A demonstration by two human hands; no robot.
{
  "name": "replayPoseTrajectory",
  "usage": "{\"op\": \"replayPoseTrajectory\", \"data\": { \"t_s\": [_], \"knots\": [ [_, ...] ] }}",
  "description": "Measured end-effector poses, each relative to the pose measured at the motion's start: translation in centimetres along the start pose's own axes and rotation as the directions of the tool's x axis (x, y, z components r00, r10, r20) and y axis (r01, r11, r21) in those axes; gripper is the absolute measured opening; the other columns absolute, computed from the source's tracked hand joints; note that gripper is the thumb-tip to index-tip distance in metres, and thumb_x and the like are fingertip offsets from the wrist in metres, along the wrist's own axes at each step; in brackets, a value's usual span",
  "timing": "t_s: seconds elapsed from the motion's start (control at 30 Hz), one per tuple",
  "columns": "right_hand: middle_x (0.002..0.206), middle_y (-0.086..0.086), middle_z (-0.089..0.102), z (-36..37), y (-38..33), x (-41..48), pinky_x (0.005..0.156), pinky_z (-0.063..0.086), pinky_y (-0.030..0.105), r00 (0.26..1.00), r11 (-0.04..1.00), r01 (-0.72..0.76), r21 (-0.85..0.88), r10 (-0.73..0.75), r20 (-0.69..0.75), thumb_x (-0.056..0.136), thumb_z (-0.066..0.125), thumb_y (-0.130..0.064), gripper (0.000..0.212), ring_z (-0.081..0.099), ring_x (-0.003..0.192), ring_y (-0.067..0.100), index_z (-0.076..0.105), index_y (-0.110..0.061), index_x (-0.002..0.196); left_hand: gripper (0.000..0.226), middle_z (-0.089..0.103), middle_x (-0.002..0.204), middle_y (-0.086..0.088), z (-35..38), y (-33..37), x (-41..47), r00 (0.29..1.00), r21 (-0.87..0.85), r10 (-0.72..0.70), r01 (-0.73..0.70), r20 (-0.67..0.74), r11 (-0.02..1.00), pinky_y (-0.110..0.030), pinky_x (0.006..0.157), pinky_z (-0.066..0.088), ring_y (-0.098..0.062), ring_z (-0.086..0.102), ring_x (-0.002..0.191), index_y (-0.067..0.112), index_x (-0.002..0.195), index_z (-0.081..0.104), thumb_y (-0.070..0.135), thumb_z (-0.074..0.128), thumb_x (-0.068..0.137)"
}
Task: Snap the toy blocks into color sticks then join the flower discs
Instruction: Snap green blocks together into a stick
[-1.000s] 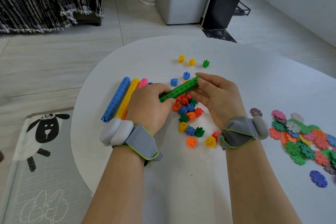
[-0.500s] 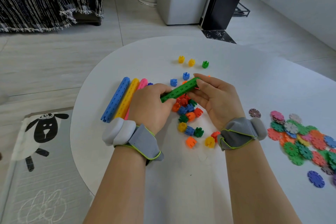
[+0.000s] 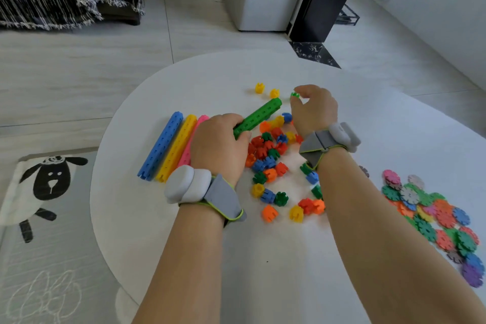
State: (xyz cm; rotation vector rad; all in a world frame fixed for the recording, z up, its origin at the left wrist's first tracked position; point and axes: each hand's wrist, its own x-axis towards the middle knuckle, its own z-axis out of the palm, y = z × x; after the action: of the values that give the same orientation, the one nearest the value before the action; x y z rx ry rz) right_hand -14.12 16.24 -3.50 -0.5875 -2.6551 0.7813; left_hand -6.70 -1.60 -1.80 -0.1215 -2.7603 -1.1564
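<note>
My left hand (image 3: 219,146) grips the near end of a green stick (image 3: 259,117) that slants up and to the right above the table. At the far side of the table, my right hand (image 3: 314,108) pinches a single green block (image 3: 294,95) between its fingertips. Flat on the table left of my left hand lie a blue stick (image 3: 161,146), a yellow stick (image 3: 177,147) and a pink stick (image 3: 193,137), side by side. Loose blocks (image 3: 273,163) in mixed colours are heaped between my wrists. A pile of flower discs (image 3: 431,210) lies at the right.
The white round table (image 3: 263,258) has its curved edge at left and front. Two yellow blocks (image 3: 267,90) sit apart at the far side. Beyond the edge are a sheep-print mat (image 3: 47,181) and tiled floor; furniture stands at the back.
My right hand let go of the green stick's far end and reached farther out to the lone green block, closing on it. My left hand kept the stick.
</note>
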Motion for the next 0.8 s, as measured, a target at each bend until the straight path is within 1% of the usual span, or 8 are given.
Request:
{"op": "replayPoseTrajectory", "data": {
  "t_s": [0.1,0.23,0.33,0.43,0.5,0.6,0.7,0.8],
  "knots": [
    [0.139,0.007,0.045,0.8,-0.3,2.7,0.106,0.037,0.044,0.981,0.960,-0.052,-0.274,0.100,0.166,0.091,0.053,-0.027,0.045,0.043,0.127,0.031,0.049,-0.028,0.136,0.018,0.070,0.094,-0.005,0.5,0.0,0.6,1.000,-0.005,-0.008,0.008,-0.002,1.000,-0.030,0.072,0.042,-0.021,0.059,0.087,0.014,0.100,0.069,0.023,0.060,0.088],
    [0.142,0.003,0.045,1.1,-0.9,4.5,0.104,0.040,0.040,0.939,0.866,0.085,-0.493,0.097,0.331,0.086,0.056,-0.019,0.051,0.044,0.128,0.030,0.050,-0.029,0.135,0.016,0.069,0.091,-0.002,1.0,0.0,1.0,1.000,-0.013,-0.002,0.002,-0.001,1.000,-0.029,0.069,0.043,-0.019,0.059,0.084,0.016,0.098,0.069,0.025,0.061,0.088],
    [0.137,-0.002,0.050,0.5,-1.1,4.7,0.102,0.043,0.037,0.919,0.859,0.115,-0.499,0.100,0.382,0.079,0.062,-0.011,0.056,0.048,0.125,0.027,0.054,-0.032,0.131,0.016,0.069,0.091,-0.001,1.0,0.1,1.0,1.000,-0.007,0.008,-0.008,0.012,1.000,-0.029,0.069,0.044,-0.019,0.059,0.084,0.016,0.098,0.069,0.025,0.060,0.088],
    [0.134,0.003,0.054,0.3,-0.6,3.8,0.097,0.041,0.029,0.952,0.919,0.140,-0.368,-0.024,0.304,0.088,0.052,-0.008,0.044,0.051,0.121,0.024,0.056,-0.021,0.130,0.018,0.070,0.095,-0.003,0.7,0.2,0.8,1.000,-0.011,0.010,-0.010,0.017,1.000,-0.033,0.074,0.047,-0.021,0.060,0.087,0.015,0.101,0.069,0.023,0.060,0.088],
    [0.130,0.008,0.057,-0.1,-0.3,3.2,0.093,0.042,0.029,0.959,0.918,0.164,-0.361,-0.063,0.277,0.091,0.048,-0.010,0.035,0.053,0.118,0.025,0.062,-0.016,0.123,0.019,0.070,0.096,-0.004,0.5,0.2,0.6,1.000,-0.015,0.012,-0.011,0.018,1.000,-0.033,0.075,0.046,-0.021,0.060,0.089,0.014,0.102,0.069,0.023,0.060,0.088],
    [0.119,0.008,0.065,-0.7,0.0,2.5,0.085,0.045,0.029,0.954,0.906,0.165,-0.390,-0.047,0.295,0.089,0.048,-0.009,0.031,0.059,0.108,0.026,0.069,-0.013,0.112,0.022,0.070,0.099,-0.004,0.4,0.4,0.3,1.000,-0.021,0.009,-0.009,0.027,1.000,-0.031,0.077,0.045,-0.021,0.060,0.091,0.014,0.106,0.069,0.023,0.060,0.088],
    [0.125,0.007,0.060,-0.6,0.7,1.9,0.089,0.042,0.029,0.975,0.938,0.115,-0.326,-0.045,0.217,0.089,0.056,-0.025,0.030,0.057,0.112,0.025,0.065,-0.017,0.117,0.025,0.070,0.104,-0.004,0.3,0.5,0.1,1.000,-0.023,0.002,-0.002,0.026,1.000,-0.030,0.080,0.044,-0.021,0.061,0.096,0.014,0.110,0.068,0.023,0.061,0.088],
    [0.124,0.006,0.060,-0.5,1.1,1.8,0.088,0.044,0.030,0.970,0.921,0.034,-0.387,0.063,0.236,0.089,0.059,-0.033,0.029,0.058,0.108,0.023,0.067,-0.018,0.113,0.024,0.070,0.103,-0.005,0.2,0.8,-0.1,1.000,-0.029,0.005,-0.004,0.031,1.000,-0.030,0.080,0.045,-0.021,0.061,0.096,0.014,0.109,0.068,0.023,0.061,0.088]
  ]
}}
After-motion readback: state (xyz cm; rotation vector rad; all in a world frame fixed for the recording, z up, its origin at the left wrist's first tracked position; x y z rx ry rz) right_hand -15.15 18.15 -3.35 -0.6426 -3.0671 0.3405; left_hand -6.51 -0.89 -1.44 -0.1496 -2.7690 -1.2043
